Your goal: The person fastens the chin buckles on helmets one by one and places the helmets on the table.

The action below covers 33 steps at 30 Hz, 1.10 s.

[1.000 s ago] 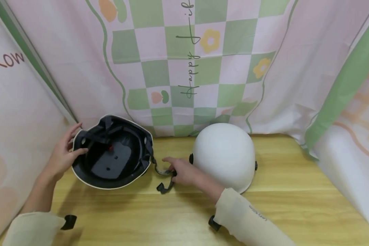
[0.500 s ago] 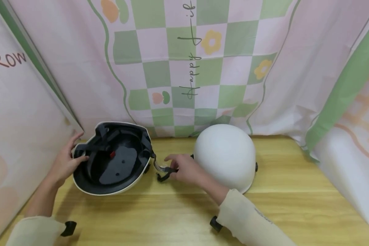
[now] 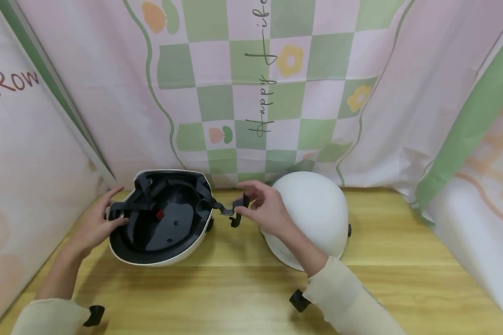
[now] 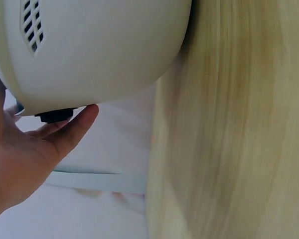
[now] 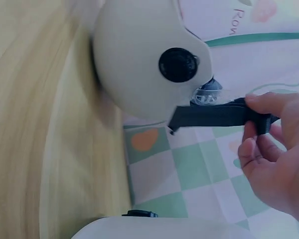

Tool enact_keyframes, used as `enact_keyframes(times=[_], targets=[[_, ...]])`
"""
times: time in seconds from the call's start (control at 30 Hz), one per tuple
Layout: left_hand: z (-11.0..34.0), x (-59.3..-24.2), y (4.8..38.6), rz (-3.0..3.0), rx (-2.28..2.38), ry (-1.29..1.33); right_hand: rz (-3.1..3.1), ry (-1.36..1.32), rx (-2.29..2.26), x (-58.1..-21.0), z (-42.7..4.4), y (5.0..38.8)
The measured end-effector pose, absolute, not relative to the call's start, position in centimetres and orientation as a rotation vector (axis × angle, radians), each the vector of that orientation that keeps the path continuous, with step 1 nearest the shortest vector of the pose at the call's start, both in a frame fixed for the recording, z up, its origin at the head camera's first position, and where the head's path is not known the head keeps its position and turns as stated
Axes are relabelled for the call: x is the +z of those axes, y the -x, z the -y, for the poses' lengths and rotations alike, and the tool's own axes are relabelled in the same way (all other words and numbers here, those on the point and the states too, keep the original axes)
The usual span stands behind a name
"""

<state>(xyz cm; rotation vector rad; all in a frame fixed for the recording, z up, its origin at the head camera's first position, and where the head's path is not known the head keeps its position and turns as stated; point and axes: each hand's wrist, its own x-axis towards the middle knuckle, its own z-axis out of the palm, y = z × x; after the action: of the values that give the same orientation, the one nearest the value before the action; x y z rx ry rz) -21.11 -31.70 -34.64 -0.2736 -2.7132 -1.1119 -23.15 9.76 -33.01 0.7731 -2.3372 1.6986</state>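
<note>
An upturned white helmet (image 3: 161, 258) with a black lining lies on its crown at the left, its open side facing up. My left hand (image 3: 93, 226) grips its left rim, thumb inside and fingers outside. In the left wrist view, fingers touch the white shell (image 4: 104, 50) beside a black knob. The black chin strap (image 3: 223, 209) stretches out from the helmet's right side. My right hand (image 3: 266, 209) pinches that strap near its end, between thumb and fingers. In the right wrist view, a loose strap tail (image 5: 209, 116) hangs past the thumb.
A second white helmet (image 3: 310, 214) sits dome up, just right of and partly behind my right forearm. The wooden table (image 3: 218, 298) runs beneath both helmets. A patterned curtain (image 3: 251, 93) closes off the back, with more cloth at both sides.
My right hand has lifted the strap up and away from the table. The upturned helmet has tilted and shifted slightly, with my left hand still on its rim.
</note>
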Motion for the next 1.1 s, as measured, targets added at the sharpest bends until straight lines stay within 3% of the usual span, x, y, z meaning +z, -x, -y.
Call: enact_keyframes(times=[0.33,0.77,1.1], targets=[[29.9,-33.1,21.7,2.567,-0.869,0.458,2.053,-0.713,2.09,-32.8,-9.5,23.2],[27.8,-32.5,23.2,2.613,-0.169,0.665,2.01,-0.795,2.101,-32.2,-9.0,23.0],[26.6,-32.5,23.8,2.911,-0.211,0.628,2.115,-0.91,1.93,-32.6,-8.0,22.8]])
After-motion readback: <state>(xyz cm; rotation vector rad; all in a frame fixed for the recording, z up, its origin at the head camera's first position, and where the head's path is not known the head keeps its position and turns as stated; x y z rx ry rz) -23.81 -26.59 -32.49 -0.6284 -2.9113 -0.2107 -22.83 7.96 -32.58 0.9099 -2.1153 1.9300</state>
